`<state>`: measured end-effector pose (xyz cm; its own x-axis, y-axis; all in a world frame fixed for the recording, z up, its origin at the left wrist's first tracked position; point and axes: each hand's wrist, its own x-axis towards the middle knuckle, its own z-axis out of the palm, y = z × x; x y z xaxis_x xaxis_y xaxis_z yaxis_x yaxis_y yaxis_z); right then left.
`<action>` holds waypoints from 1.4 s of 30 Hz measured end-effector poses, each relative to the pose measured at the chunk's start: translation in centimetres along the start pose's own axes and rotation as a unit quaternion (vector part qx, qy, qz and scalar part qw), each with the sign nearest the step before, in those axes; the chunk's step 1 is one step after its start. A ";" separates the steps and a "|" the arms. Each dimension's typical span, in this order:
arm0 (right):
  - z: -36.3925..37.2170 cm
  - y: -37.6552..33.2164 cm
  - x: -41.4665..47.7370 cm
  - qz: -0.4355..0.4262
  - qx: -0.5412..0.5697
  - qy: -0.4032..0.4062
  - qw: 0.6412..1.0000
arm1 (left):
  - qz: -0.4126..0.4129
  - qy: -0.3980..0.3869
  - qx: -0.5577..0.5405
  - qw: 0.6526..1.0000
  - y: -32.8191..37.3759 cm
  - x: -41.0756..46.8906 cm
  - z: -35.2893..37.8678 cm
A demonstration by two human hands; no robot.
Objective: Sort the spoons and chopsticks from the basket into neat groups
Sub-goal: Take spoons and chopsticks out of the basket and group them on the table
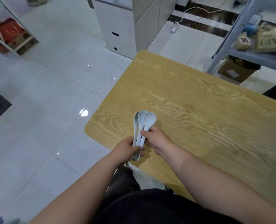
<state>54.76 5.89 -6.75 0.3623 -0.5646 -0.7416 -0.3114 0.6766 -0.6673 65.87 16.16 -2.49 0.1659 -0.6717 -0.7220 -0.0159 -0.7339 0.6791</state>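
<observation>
Spoons, three pale blue ones, are held in a bundle with the bowls pointing away, just over the near left corner of the wooden counter. The left hand grips the handles, fingers curled round them. The right hand pinches the rightmost spoon just under its bowl. Past the counter's far end stands a white cabinet. To the right is a grey metal shelf, with a cardboard box under it on the tiled floor.
</observation>
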 end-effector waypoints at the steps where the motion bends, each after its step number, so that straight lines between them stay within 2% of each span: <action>1: 1.1 -0.5 1.3 0.010 0.003 0.011 1.000 | -0.004 -0.005 0.002 1.000 0.0 1.3 -1.4; 5: 4.6 -2.9 5.5 0.053 0.036 0.068 0.996 | -0.011 -0.029 0.088 0.996 -0.1 6.4 -7.6; 8: 6.5 -4.4 8.1 0.067 0.003 0.129 0.989 | -0.017 -0.033 0.113 0.993 0.3 9.6 -11.2; 10: 7.5 -5.2 9.3 0.060 -0.089 0.156 0.982 | -0.006 -0.042 0.230 0.972 0.8 11.4 -13.0; 12: 8.4 -5.8 9.7 0.052 -0.171 0.165 0.970 | 0.001 -0.052 0.350 0.935 1.1 12.8 -14.4; 15: 9.1 -5.8 9.4 0.045 -0.224 0.192 0.954 | 0.014 -0.037 0.414 0.909 1.5 13.7 -15.6; 19: 9.5 -4.6 8.9 0.004 -0.241 0.257 0.936 | 0.107 -0.009 0.376 0.920 1.3 14.1 -16.3; 24: 9.9 -4.0 7.8 0.022 -0.218 0.193 0.956 | 0.139 -0.071 0.353 0.922 1.1 14.3 -16.7; 28: 8.5 -4.5 4.9 0.014 -0.211 0.176 0.962 | 0.140 -0.079 0.345 0.925 1.8 13.4 -17.7; 31: 6.5 -3.9 1.4 0.005 -0.243 0.178 0.953 | 0.176 -0.087 0.363 0.911 2.6 11.4 -17.7; 35: 3.5 -1.7 -5.2 -0.042 -0.216 0.184 0.958 | 0.219 -0.154 0.355 0.896 3.3 7.4 -15.2; 39: 0.8 1.9 -12.5 -0.075 -0.178 0.202 0.960 | 0.257 -0.227 0.370 0.863 3.3 3.5 -10.0; 42: -2.3 5.6 -17.0 -0.105 -0.172 0.234 0.951 | 0.277 -0.250 0.378 0.848 3.3 0.9 -4.0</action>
<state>44.87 18.22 1.93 0.0431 -0.8726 -0.4864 -0.5738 0.3769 -0.7271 69.91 13.59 -0.36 -0.5078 -0.7548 -0.4152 -0.6140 -0.0210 0.7891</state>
